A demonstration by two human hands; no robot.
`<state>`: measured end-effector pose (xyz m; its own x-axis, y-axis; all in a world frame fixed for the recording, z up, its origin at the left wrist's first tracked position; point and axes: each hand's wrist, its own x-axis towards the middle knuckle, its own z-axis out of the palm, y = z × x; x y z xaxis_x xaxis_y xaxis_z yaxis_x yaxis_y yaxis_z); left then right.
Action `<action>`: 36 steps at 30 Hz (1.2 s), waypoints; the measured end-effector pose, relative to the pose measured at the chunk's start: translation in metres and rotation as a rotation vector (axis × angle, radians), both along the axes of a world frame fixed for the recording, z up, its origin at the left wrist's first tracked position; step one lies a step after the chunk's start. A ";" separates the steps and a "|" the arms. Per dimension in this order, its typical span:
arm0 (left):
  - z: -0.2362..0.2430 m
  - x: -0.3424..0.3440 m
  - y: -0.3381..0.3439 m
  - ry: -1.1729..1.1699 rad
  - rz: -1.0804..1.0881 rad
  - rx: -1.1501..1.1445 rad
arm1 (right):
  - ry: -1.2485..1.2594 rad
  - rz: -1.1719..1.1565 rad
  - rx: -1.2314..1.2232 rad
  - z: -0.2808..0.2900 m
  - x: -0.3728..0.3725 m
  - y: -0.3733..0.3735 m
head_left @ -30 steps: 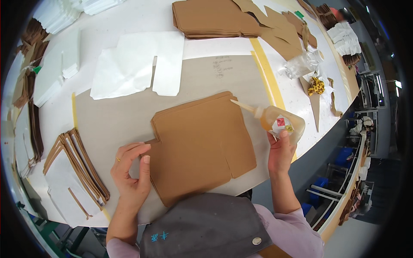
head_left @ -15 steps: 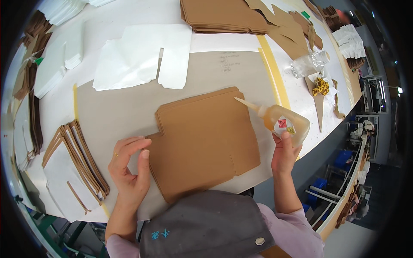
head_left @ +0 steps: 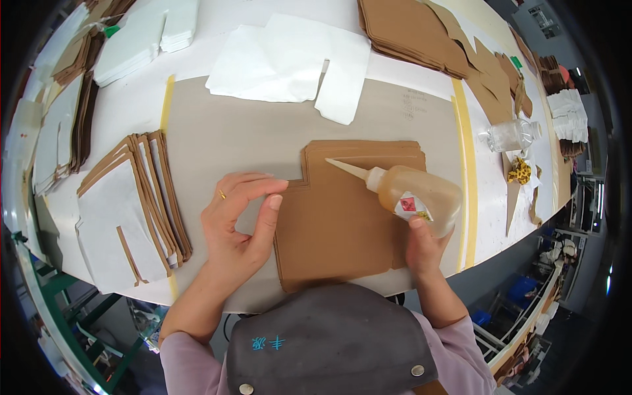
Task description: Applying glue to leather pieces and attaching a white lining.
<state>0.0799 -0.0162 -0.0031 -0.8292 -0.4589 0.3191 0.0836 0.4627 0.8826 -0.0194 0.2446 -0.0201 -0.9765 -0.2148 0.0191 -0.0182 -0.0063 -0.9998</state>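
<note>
Brown notched leather-like panels [head_left: 336, 230], several layers thick at the far edge, lie flat in front of me. My right hand [head_left: 425, 251] grips a squeeze glue bottle [head_left: 431, 194] of amber liquid. The bottle is tilted over the panels, and its long pale nozzle points far left, its tip over the upper part of the top panel. Beside the notch at the panels' left edge is my left hand [head_left: 238, 220], thumb and fingers apart, with nothing seen between them. Whether its fingertips touch the edge I cannot tell.
A white notched sheet [head_left: 283, 62] lies beyond the panels on a grey mat [head_left: 217, 141]. White-faced brown pieces [head_left: 125, 217] stand stacked at left. Far right are more brown panels [head_left: 411, 33], a clear jar [head_left: 510, 136] and a yellow spotted scrunchie [head_left: 519, 171].
The glue bottle has moved left, its nozzle passing from the panels' right edge to over their upper part. My left hand stays by the notch. The whole view has shifted.
</note>
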 end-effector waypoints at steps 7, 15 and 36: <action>-0.001 0.000 -0.002 0.021 0.031 0.024 | 0.030 0.159 0.128 0.011 -0.023 -0.014; -0.005 -0.002 -0.006 0.049 0.041 0.065 | 0.144 0.337 0.117 0.015 -0.026 0.007; -0.021 -0.014 -0.021 0.164 0.178 0.058 | -0.039 0.667 0.047 0.006 -0.018 -0.010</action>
<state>0.0662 -0.0371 -0.0237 -0.6734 -0.6141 0.4117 0.1496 0.4322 0.8893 -0.0375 0.2341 -0.0137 -0.6341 -0.7723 -0.0377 0.0110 0.0398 -0.9991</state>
